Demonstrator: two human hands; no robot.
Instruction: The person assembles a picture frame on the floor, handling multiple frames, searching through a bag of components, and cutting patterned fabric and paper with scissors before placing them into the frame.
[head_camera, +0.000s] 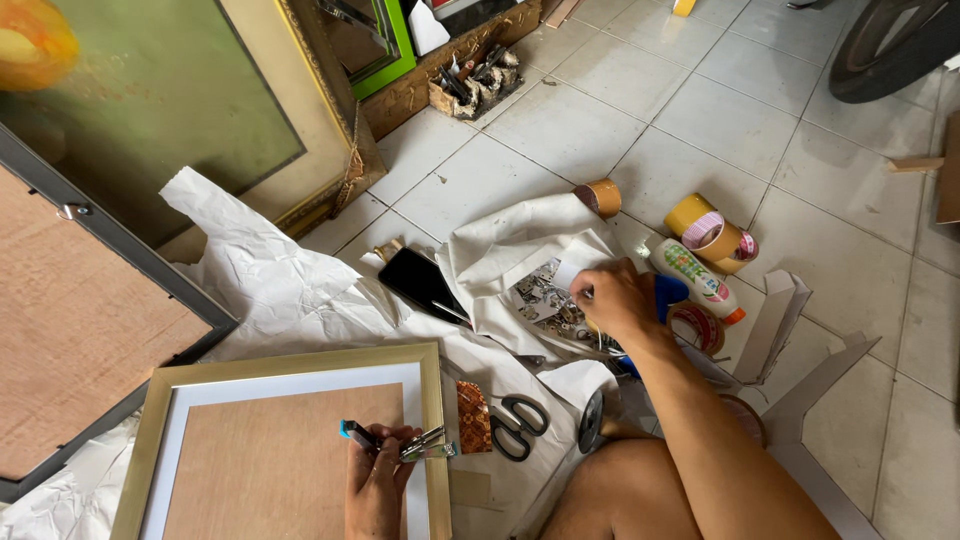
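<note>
Floor: pale tiled floor fills the upper right of the frame, with crumpled white paper spread across the middle left.
Large frames: two lean at upper left, one gilt frame with greenish glass and one grey-edged frame showing its brown backing.
Small frame: one gold picture frame lies face down at lower left, brown backing board up.
Cloth bag: one white bag at centre, holding small metal parts.
Tape rolls: four counted right of centre, the nearest being a brown roll; others may be hidden.
Phone: one black phone lies on the paper.
Scissors: one black-handled pair just right of the gold frame.
Left hand: left hand at bottom centre is closed around a metal stapler-like tool resting on the frame's right rail.
Right hand: right hand reaches into the bag, fingers pinched; what it holds cannot be told.
</note>
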